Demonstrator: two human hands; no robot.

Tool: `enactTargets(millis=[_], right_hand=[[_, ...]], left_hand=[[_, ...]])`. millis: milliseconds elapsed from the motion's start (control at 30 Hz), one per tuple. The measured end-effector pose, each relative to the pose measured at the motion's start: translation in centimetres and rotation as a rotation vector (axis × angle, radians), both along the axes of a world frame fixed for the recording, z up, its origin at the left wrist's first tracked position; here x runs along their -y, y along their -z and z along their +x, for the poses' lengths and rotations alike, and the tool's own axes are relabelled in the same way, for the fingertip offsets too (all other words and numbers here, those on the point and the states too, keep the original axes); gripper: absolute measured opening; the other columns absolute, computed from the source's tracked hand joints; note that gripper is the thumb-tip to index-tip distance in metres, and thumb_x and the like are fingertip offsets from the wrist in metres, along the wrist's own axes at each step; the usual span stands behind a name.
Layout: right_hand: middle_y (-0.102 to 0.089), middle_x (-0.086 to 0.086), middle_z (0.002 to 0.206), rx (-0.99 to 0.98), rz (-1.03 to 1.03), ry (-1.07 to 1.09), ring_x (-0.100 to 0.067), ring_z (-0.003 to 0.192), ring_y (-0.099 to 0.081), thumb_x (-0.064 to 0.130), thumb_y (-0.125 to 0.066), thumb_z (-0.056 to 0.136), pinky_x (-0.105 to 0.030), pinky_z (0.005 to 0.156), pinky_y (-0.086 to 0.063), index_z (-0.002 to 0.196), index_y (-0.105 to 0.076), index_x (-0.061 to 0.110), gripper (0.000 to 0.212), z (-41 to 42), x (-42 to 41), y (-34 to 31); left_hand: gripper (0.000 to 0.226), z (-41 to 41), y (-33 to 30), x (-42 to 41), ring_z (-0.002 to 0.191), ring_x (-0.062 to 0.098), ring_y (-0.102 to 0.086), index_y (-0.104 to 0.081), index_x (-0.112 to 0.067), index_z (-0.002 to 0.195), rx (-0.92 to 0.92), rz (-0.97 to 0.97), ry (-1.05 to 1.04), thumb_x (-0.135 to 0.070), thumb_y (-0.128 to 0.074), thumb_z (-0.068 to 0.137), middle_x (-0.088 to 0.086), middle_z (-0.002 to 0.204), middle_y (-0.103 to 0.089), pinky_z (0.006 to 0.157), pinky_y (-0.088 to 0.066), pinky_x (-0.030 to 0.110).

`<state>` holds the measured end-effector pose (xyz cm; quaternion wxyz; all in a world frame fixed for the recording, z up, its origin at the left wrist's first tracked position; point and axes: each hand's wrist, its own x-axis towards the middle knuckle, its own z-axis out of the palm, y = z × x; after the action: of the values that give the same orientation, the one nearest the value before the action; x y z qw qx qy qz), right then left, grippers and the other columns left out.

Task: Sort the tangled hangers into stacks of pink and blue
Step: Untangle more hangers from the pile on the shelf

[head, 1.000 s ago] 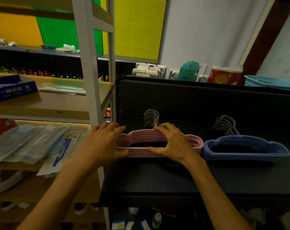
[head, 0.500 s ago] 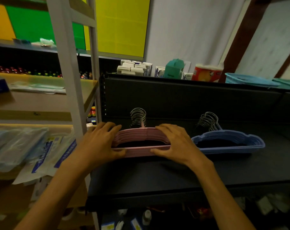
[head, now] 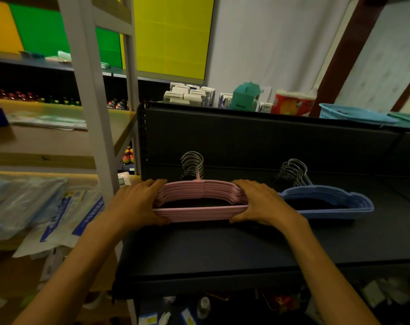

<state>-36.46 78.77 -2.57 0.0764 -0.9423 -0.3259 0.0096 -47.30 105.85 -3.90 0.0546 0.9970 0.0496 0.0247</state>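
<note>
A stack of pink hangers (head: 200, 212) lies flat on the black shelf (head: 222, 252), its metal hooks pointing toward the back panel. My left hand (head: 136, 205) grips the stack's left end and my right hand (head: 260, 202) grips its right end, thumbs at the front bar. Just to the right a stack of blue hangers (head: 328, 200) lies on the same shelf, hooks also at the back, almost touching my right hand.
A white shelf upright (head: 91, 113) stands at the left, with plastic-wrapped packets (head: 35, 207) on a wooden shelf beside it. On top of the black back panel sit small boxes (head: 190, 95), a teal box (head: 245, 97), a red pack (head: 290, 104) and a blue basket (head: 354, 113).
Both hands have stayed on the pink stack, squeezing its ends closer so the hangers line up. The view has shifted, showing more of the shelf's right side.
</note>
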Motion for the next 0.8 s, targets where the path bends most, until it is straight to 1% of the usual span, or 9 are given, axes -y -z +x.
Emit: enactTargets(millis=[133,233,433,500,600,700,800], right_hand=[[-0.047,0.005,0.135,-0.035,-0.009,-0.034,-0.014,0.120,-0.046,0.051,-0.081,0.061,-0.036,0.101,-0.038,0.138,-0.029,0.033,0.094,1.0,-0.3,0.1],[-0.050,0.007,0.132,-0.038,-0.012,-0.046,-0.014,0.117,-0.049,0.050,-0.080,0.061,-0.036,0.098,-0.041,0.135,-0.032,0.034,0.090,1.6,-0.4,0.0],[-0.051,0.008,0.130,-0.041,0.021,-0.036,-0.013,0.114,-0.051,0.053,-0.079,0.060,-0.038,0.097,-0.043,0.134,-0.033,0.036,0.089,1.5,-0.1,0.2],[-0.050,0.007,0.132,-0.051,0.004,-0.018,-0.015,0.116,-0.051,0.052,-0.080,0.059,-0.038,0.097,-0.043,0.135,-0.032,0.035,0.091,1.5,0.1,0.0],[-0.049,0.004,0.134,-0.068,-0.087,-0.004,-0.019,0.117,-0.051,0.047,-0.082,0.059,-0.040,0.097,-0.044,0.138,-0.029,0.034,0.095,1.7,0.1,-0.4],[-0.052,0.003,0.131,-0.094,-0.139,-0.026,-0.020,0.114,-0.053,0.045,-0.083,0.058,-0.040,0.094,-0.046,0.137,-0.028,0.037,0.096,1.9,-0.5,-0.7],[-0.055,0.002,0.127,-0.123,-0.158,-0.022,-0.019,0.110,-0.055,0.044,-0.083,0.057,-0.039,0.092,-0.048,0.137,-0.028,0.037,0.098,1.9,-0.8,-1.2]], left_hand=[[0.093,0.3,0.0,-0.1,0.118,0.014,-0.048,-0.025,-0.033,0.143,0.029,-0.042,0.011,-0.059,-0.073,0.068,-0.007,0.133,-0.049,0.096,-0.041,0.034],[0.091,0.5,-0.1,-0.4,0.115,0.013,-0.050,-0.028,-0.034,0.141,0.043,-0.049,0.019,-0.059,-0.074,0.067,-0.008,0.131,-0.052,0.094,-0.042,0.032],[0.089,0.7,0.0,-0.5,0.115,0.014,-0.050,-0.030,-0.034,0.139,0.058,-0.095,0.023,-0.055,-0.076,0.066,-0.007,0.130,-0.051,0.093,-0.044,0.033],[0.091,0.3,0.2,-0.9,0.117,0.014,-0.049,-0.030,-0.033,0.140,0.053,-0.131,0.022,-0.049,-0.079,0.066,-0.006,0.132,-0.049,0.094,-0.044,0.033],[0.097,-0.3,0.6,-1.9,0.119,0.017,-0.048,-0.029,-0.030,0.142,0.047,-0.224,0.005,-0.038,-0.084,0.062,-0.003,0.135,-0.046,0.096,-0.045,0.034],[0.102,-0.5,0.9,-2.4,0.120,0.018,-0.048,-0.028,-0.030,0.143,0.063,-0.310,0.010,-0.030,-0.087,0.060,-0.001,0.136,-0.045,0.097,-0.045,0.034],[0.105,-0.3,1.0,-2.5,0.123,0.020,-0.046,-0.026,-0.030,0.144,0.062,-0.329,0.007,-0.027,-0.087,0.060,0.000,0.137,-0.044,0.100,-0.044,0.037]])
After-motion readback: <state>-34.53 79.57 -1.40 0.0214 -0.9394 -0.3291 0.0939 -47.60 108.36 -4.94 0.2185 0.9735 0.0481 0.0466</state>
